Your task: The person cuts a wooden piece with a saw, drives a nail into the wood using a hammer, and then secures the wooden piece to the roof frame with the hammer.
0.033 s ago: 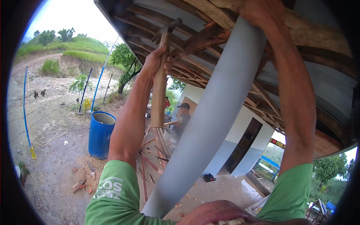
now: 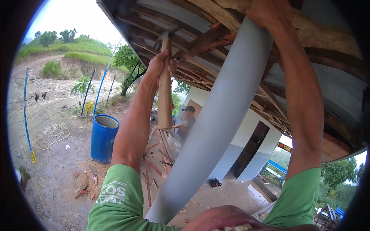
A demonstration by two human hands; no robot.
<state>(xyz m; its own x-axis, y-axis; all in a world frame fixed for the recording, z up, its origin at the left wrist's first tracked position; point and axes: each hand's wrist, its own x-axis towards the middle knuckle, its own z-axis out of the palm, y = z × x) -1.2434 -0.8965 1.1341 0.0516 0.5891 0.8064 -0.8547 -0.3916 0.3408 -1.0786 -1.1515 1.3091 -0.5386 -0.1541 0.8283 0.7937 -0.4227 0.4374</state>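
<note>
My left hand [image 2: 161, 67] is wrapped round the wooden handle of a claw hammer [image 2: 165, 96]. The hammer stands nearly upright, its dark, blurred metal head at the top, under the roof timbers. High up, my right hand [image 2: 269, 13] is closed against a wooden beam [image 2: 327, 40], by the top of a thick grey round post [image 2: 219, 111]. The picture's upper edge cuts this hand off, and what its fingers grip is hidden. A rough, splintered brown timber [image 2: 210, 42] runs between the hammer and the post.
Overhead are roof rafters [image 2: 146, 17] and sheeting. A blue barrel [image 2: 103, 140] stands at left, near a wire fence with blue posts [image 2: 26, 111]. Wood scraps [image 2: 81, 190] and long timbers [image 2: 154, 167] lie on the ground. Behind the post are a person in a dark cap [image 2: 188, 121] and a dark door [image 2: 250, 148].
The hammer in my left hand has tilted and shifted slightly, its head a little lower and its handle's lower end slightly right. My right hand stays at the top of the post.
</note>
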